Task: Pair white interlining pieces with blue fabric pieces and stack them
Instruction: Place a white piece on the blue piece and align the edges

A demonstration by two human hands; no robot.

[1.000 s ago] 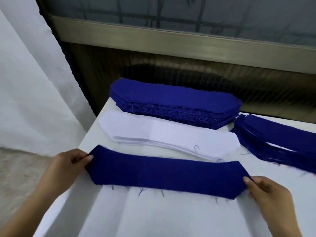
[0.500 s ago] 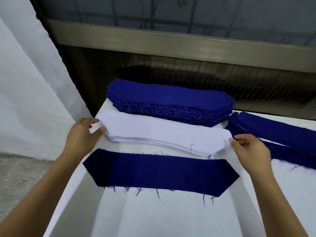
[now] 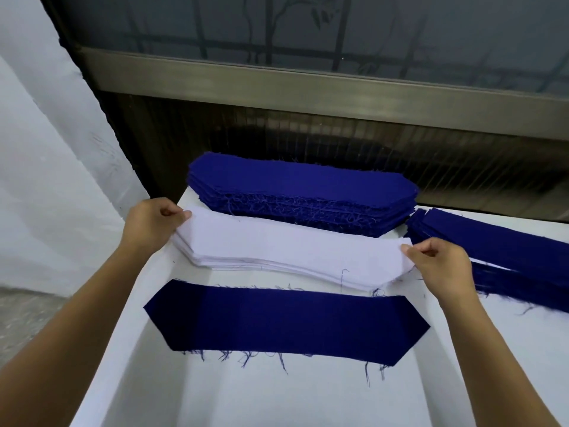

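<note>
Your left hand (image 3: 151, 224) is at the left tip of the white interlining stack (image 3: 277, 248), fingers curled and thumb pressed down, pinching the top layer at its pointed end. Your right hand (image 3: 440, 266) mirrors it at the far right tip, thumb and forefinger nipping the edge of that same top layer, the other fingers curled behind. How many layers you've caught, I can't tell from here. The interlining stack lies across the middle of the white worktop (image 3: 277, 396), its near edge sagging a little toward the right. Just in front of it, close but apart, a single blue fabric piece (image 3: 286, 322) lies flat with its angled ends and loose threads trailing off the near edge. Behind the interlining, touching its back edge, sits the tall blue fabric stack (image 3: 301, 186), frayed along its front face. Off to your right, a lower blue pile (image 3: 508, 251) runs toward the edge of view, with a sliver of white showing between its layers just past your right hand.
</note>
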